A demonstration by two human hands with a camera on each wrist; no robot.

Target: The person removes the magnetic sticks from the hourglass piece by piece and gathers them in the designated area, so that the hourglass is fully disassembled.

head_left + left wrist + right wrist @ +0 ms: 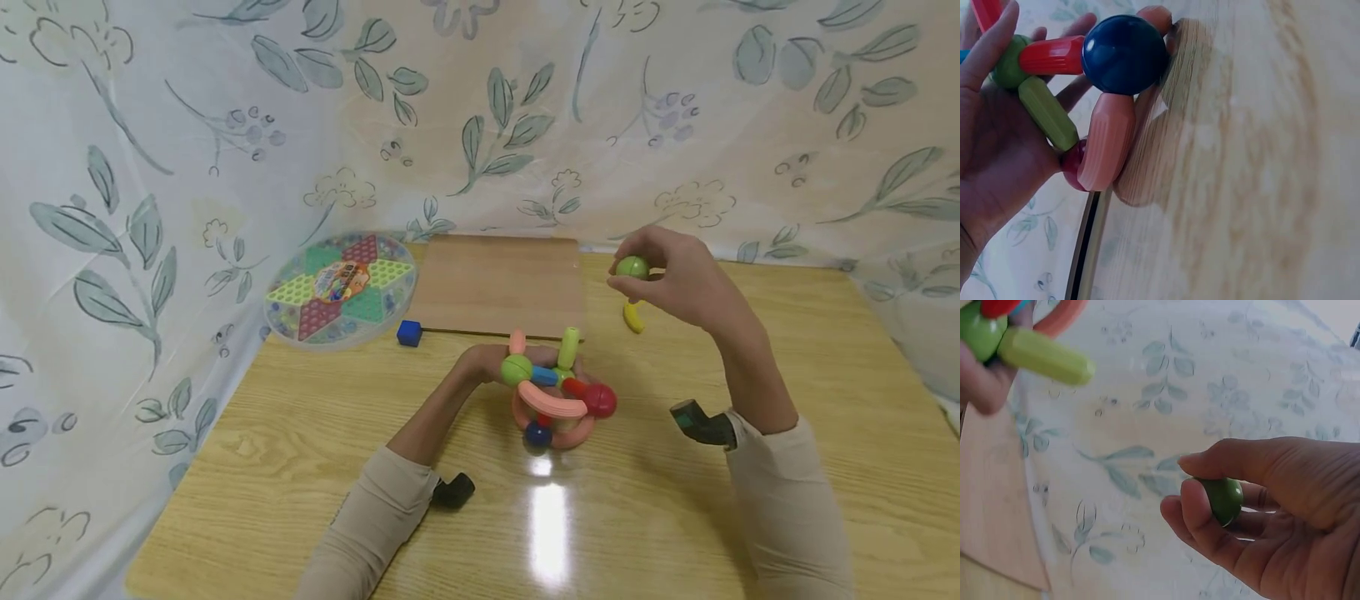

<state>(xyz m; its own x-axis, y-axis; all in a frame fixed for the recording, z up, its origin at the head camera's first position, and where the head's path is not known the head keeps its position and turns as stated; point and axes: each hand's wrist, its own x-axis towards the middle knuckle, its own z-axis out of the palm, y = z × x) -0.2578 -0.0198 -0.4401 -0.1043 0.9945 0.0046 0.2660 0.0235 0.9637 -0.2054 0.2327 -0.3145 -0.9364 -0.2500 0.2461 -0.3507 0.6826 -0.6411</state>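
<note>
My left hand (487, 364) holds a magnetic ball-and-rod structure (551, 403) above the front middle of the table. It joins straight and curved rods with a green ball (516, 370), a red ball (600, 401) and a navy ball (1124, 55). A yellow-green rod (569, 348) sticks up from it with a free end. In the left wrist view, the thumb lies by a green ball and other fingers pass behind the structure. Raised to the right, my right hand (678, 271) pinches a loose green ball (1225, 499) between thumb and fingers, apart from the structure.
At the back left lies a round Chinese checkers board (375, 304). A brown board (498, 283) lies beside it, with a blue cube (408, 333) by its front left corner. Below the right hand is a yellow curved rod (633, 317). Floral cloth (480, 125) hangs behind the table.
</note>
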